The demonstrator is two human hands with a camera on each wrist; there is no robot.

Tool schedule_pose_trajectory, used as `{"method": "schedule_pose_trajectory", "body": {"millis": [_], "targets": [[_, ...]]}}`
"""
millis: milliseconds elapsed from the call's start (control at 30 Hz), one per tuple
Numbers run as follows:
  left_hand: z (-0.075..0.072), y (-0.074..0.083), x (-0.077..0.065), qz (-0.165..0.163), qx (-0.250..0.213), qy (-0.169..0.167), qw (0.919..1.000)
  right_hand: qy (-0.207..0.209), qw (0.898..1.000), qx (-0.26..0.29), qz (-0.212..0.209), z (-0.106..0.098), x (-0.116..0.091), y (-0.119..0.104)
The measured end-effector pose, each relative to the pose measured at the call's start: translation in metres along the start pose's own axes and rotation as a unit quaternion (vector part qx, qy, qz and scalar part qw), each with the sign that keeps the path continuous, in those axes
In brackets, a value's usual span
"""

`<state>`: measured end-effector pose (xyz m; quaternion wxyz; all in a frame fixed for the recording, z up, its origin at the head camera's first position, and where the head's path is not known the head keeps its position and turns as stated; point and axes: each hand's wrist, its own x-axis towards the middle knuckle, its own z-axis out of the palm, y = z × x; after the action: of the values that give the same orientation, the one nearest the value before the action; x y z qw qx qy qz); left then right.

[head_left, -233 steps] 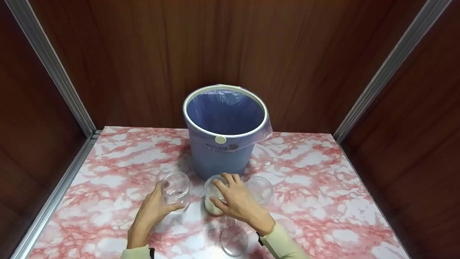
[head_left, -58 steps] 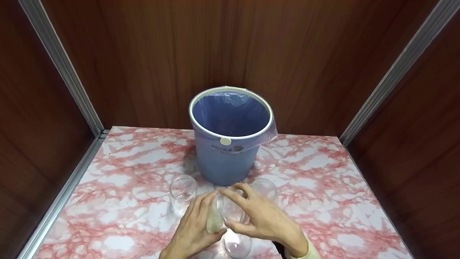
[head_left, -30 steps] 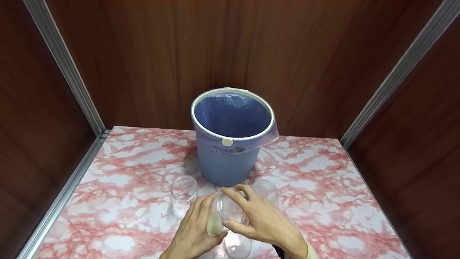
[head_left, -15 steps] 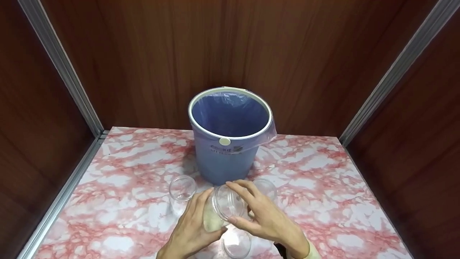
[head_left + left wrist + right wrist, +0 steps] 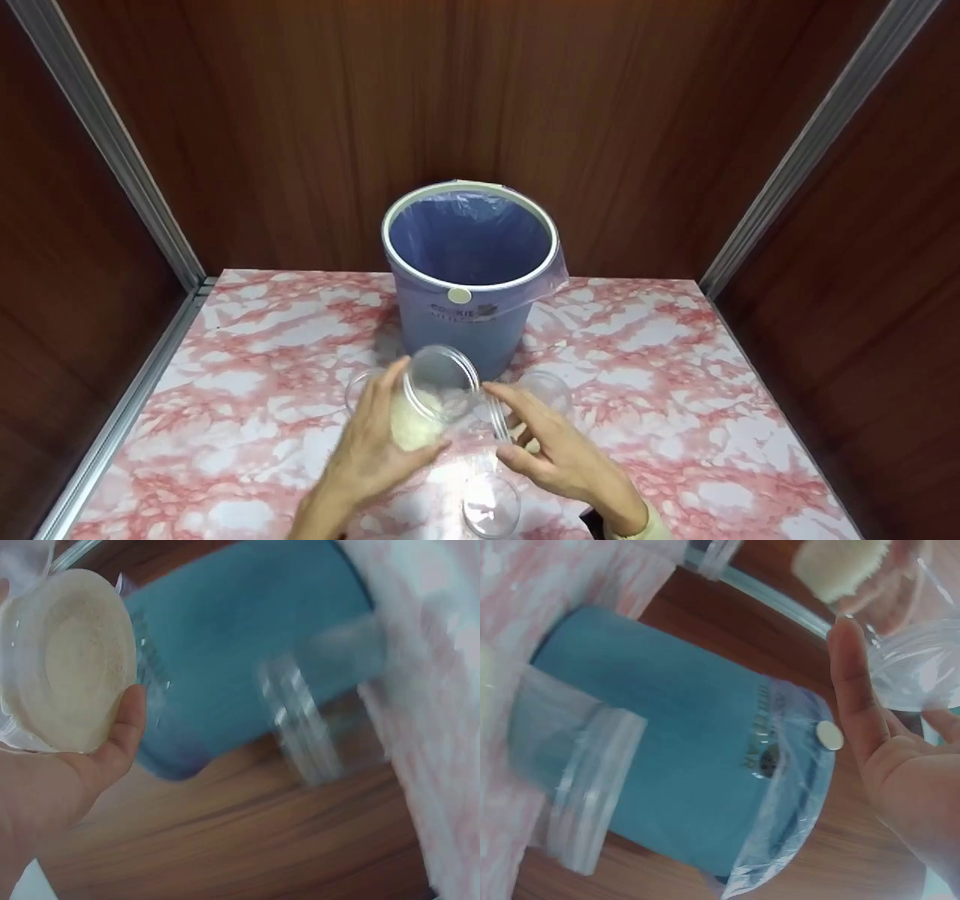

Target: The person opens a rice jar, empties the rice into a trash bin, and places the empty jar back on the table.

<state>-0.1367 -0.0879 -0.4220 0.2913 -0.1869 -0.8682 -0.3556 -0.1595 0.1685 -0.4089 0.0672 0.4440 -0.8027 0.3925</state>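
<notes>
Plastic jar (image 5: 421,409) tilted inside left grip (image 5: 373,448).

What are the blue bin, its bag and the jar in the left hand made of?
Blue bin: probably smooth, matte plastic, by its even colour.
Bag: thin, shiny plastic film; it's see-through and wrinkled.
Jar: clear and glossy, as it's see-through and shines; likely plastic, maybe glass.

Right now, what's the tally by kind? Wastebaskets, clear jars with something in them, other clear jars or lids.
Blue wastebasket: 1
Clear jar with pale contents: 1
Other clear jars or lids: 4
Total: 6
</notes>
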Motion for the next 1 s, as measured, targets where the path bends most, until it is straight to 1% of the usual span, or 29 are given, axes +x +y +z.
{"method": "schedule_pose_trajectory", "body": {"millis": [67, 200, 267, 333, 400, 467, 567, 700, 800, 900, 1000], "targets": [[-0.010, -0.002, 0.011, 0.003, 0.002, 0.001, 1.0000, -0.021, 0.999, -0.006, 0.025, 0.000, -0.006, 0.004], [-0.028, -0.008, 0.031, 0.023, -0.002, 0.013, 0.9996, -0.053, 0.996, -0.016, 0.066, 0.002, -0.017, 0.013], [-0.034, -0.012, 0.039, 0.037, -0.003, 0.020, 0.9991, -0.065, 0.995, -0.019, 0.075, 0.003, -0.022, 0.017], [-0.039, -0.014, 0.045, 0.042, 0.003, 0.029, 0.9987, -0.080, 0.993, -0.028, 0.086, 0.003, -0.026, 0.021], [-0.042, -0.016, 0.050, 0.046, 0.006, 0.039, 0.9982, -0.098, 0.990, -0.045, 0.096, 0.004, -0.032, 0.024], [-0.045, -0.017, 0.056, 0.045, 0.005, 0.041, 0.9981, -0.123, 0.985, -0.056, 0.110, 0.004, -0.038, 0.028], [-0.048, -0.017, 0.066, 0.042, 0.010, 0.034, 0.9985, -0.156, 0.977, -0.071, 0.130, 0.006, -0.047, 0.035], [-0.053, -0.014, 0.080, 0.041, 0.028, 0.022, 0.9985, -0.195, 0.964, -0.083, 0.162, 0.007, -0.058, 0.045], [-0.058, -0.011, 0.091, 0.044, 0.036, 0.015, 0.9983, -0.223, 0.954, -0.082, 0.182, 0.007, -0.066, 0.051], [-0.061, -0.010, 0.099, 0.048, 0.042, 0.011, 0.9979, -0.237, 0.948, -0.087, 0.193, 0.009, -0.073, 0.055], [-0.064, -0.010, 0.106, 0.049, 0.054, 0.011, 0.9973, -0.227, 0.944, -0.114, 0.210, 0.011, -0.081, 0.058]]}}
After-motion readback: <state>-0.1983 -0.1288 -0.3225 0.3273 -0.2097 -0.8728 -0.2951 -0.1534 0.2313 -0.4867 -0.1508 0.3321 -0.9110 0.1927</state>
